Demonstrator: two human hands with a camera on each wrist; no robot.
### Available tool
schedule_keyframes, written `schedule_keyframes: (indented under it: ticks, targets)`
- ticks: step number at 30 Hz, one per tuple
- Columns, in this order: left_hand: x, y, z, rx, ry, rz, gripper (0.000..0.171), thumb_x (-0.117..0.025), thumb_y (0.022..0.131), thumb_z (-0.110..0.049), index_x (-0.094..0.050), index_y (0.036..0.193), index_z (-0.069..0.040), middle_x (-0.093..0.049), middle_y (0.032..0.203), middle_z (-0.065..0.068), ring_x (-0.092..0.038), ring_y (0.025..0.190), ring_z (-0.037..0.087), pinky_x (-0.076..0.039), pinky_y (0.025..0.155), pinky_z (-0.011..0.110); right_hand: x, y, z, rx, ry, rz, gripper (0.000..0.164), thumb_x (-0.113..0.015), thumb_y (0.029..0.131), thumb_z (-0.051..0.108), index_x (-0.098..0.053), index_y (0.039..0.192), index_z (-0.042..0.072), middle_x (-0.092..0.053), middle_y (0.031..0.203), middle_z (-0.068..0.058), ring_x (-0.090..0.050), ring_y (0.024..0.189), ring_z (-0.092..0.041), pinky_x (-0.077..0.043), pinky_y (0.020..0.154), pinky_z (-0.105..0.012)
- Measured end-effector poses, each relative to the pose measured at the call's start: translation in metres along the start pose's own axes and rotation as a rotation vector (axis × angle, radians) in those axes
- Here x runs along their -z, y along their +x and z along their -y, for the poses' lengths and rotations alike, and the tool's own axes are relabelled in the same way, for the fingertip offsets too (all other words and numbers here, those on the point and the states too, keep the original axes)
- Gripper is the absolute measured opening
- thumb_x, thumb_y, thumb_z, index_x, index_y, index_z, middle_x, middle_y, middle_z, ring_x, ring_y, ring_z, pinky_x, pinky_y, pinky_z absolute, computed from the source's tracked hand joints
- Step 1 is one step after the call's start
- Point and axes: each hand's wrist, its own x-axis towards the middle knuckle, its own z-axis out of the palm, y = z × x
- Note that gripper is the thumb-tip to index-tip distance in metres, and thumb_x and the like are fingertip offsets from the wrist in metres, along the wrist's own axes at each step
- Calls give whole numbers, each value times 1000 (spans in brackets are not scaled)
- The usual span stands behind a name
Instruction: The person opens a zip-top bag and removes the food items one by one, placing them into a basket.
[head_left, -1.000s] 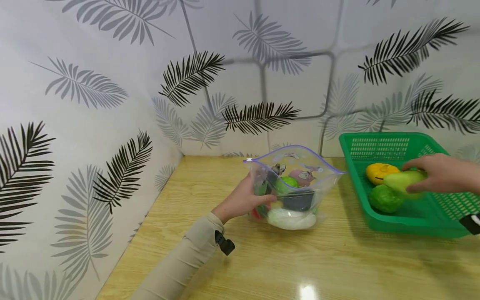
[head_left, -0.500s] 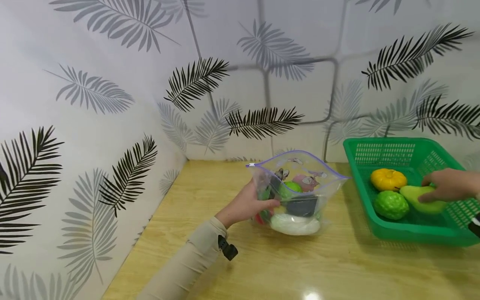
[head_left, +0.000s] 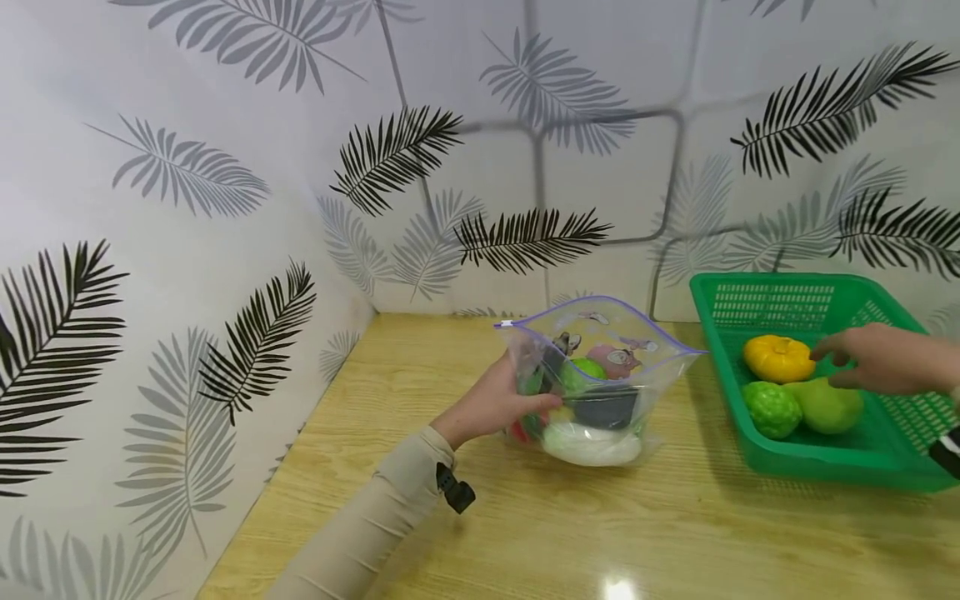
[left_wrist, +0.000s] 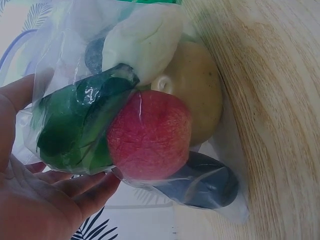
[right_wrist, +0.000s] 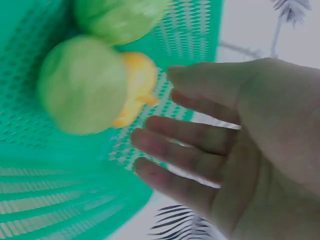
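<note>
My left hand holds the left side of a clear zip bag, thumb in front and fingers behind. Its purple-edged mouth gapes. Inside, the left wrist view shows a red apple, a tan round fruit, a whitish vegetable, a dark green vegetable and a dark, smooth rounded piece. My right hand hovers over a green basket, fingers spread and holding nothing. Below it lie a green pear, a bumpy green fruit and a yellow pumpkin.
The bag and basket stand on a light wooden table, the basket to the right of the bag. Behind them and on the left rise walls with a leaf pattern.
My right hand has lowered the pear into the basket, let go of it and lifted slightly. The pear now leans beside the bumpy fruit. My left hand keeps its hold on the bag.
</note>
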Motion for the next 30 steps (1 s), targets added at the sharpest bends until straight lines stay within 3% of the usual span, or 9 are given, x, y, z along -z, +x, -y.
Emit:
schedule_keyframes:
  ticks: [1,5,8,12,18,22,24,27,30]
  targets:
    - [0,-1,-2,2,-3,4,77,-73,94,-16,-25,155,-11,-47,149,13,-75,80,27,-45,107,41,4,0,6,9,-6,-56,34,-74,87,9,-66,115,-9,-73,98,-17,-69,84,-31,-57,70,-47]
    - [-3,7,16,3,13,-20,82,-75,92,-21,-24,155,-16,-45,152,10,-71,95,20,-43,109,42,28,1,42,49,-8,-229,22,-69,92,6,-71,113,1,-73,91,-2,-65,73,-14,-54,63,-36]
    - [-3,10,25,-4,14,-26,83,-76,92,-23,-23,156,-19,-43,153,5,-72,94,20,-42,110,41,49,3,80,94,-18,-325,20,-65,95,8,-72,114,8,-72,94,3,-61,72,-8,-52,62,-32]
    - [-4,11,27,-13,-22,-9,80,-76,92,-25,-25,154,-23,-47,149,5,-75,80,28,-49,103,39,64,7,131,192,-25,-418,22,-64,97,9,-72,116,15,-72,106,3,-61,79,-8,-52,68,-35]
    - [-2,9,26,-2,-47,-10,79,-77,91,-28,-27,152,-24,-48,148,6,-75,77,23,-53,96,35,65,33,187,401,-57,-498,18,-66,96,10,-73,112,15,-72,107,1,-67,89,-13,-56,72,-37]
    - [-2,8,28,-19,-90,-2,76,-77,91,-25,-30,150,-24,-59,133,6,-74,76,24,-59,81,35,60,54,207,519,-99,-577,15,-66,94,6,-73,103,15,-67,97,2,-62,84,-11,-52,65,-31]
    - [-2,8,29,-22,-99,-1,74,-77,91,-25,-31,148,-24,-63,125,6,-74,76,23,-58,81,34,58,62,214,568,-111,-627,15,-65,93,3,-72,99,15,-63,92,2,-58,80,-11,-48,61,-29]
    - [-2,9,30,-37,-104,6,73,-77,91,-25,-32,148,-22,-64,120,8,-74,76,24,-58,82,35,58,73,224,602,-98,-616,17,-64,92,0,-72,99,14,-65,94,1,-58,81,-12,-49,62,-29]
    - [0,11,30,-49,-76,-1,74,-77,91,-26,-31,148,-21,-62,124,6,-74,79,21,-56,88,32,61,84,234,555,-88,-460,20,-64,93,3,-71,112,9,-69,107,-5,-65,92,-19,-55,74,-36]
